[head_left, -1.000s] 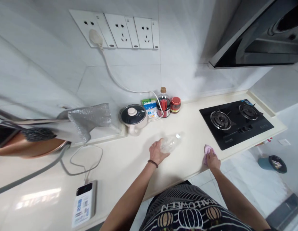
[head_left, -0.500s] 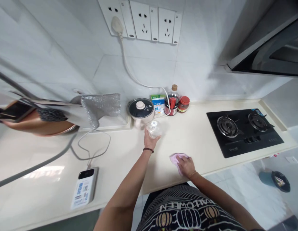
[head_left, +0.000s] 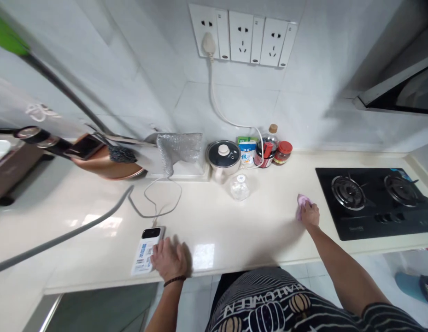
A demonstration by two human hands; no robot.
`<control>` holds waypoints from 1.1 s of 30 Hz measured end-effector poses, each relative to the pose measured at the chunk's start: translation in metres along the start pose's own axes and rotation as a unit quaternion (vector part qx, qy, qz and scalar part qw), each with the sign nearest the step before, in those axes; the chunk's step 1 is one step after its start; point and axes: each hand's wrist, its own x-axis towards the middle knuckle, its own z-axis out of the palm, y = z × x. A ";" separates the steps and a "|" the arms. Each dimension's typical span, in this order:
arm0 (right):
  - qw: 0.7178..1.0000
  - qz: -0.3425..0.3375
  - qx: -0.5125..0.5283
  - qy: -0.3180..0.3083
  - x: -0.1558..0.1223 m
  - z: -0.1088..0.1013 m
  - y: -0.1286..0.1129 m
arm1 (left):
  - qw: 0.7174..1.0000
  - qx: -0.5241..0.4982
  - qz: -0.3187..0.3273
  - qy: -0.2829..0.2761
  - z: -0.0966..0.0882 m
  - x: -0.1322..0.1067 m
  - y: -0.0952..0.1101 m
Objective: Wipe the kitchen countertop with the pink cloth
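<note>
My left hand (head_left: 169,259) rests on the cream countertop (head_left: 234,226) near its front edge, fingers spread, touching the right side of a white power bank (head_left: 146,249). My right hand (head_left: 309,214) presses a pink cloth (head_left: 301,203) onto the counter just left of the black gas hob (head_left: 376,200). A clear plastic bottle (head_left: 239,186) stands upright on the counter in front of the small pot (head_left: 222,159), with neither hand on it.
A cable (head_left: 158,203) loops from the power bank. Behind stand a salt packet (head_left: 247,152), a dark sauce bottle (head_left: 265,150) and a red-lidded jar (head_left: 283,152). A grey cloth (head_left: 179,147) hangs over a rack at left, beside a copper pan (head_left: 106,166). Wall sockets (head_left: 241,34) above.
My left hand has let go of the clear bottle, now standing by the pot, and moved left to the power bank. My right hand slid the pink cloth right toward the hob.
</note>
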 end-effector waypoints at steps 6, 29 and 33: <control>0.989 -0.143 0.018 -0.028 -0.016 0.004 -0.096 | 0.999 -0.013 -0.010 0.035 0.009 -0.023 0.001; 0.994 -0.096 -0.036 -0.036 -0.099 0.024 -0.001 | 0.999 -0.045 -0.003 -0.014 0.012 -0.029 -0.004; 0.959 -0.251 -0.032 -0.125 -0.146 0.045 -0.029 | 0.999 -0.049 0.000 -0.021 0.012 -0.030 -0.006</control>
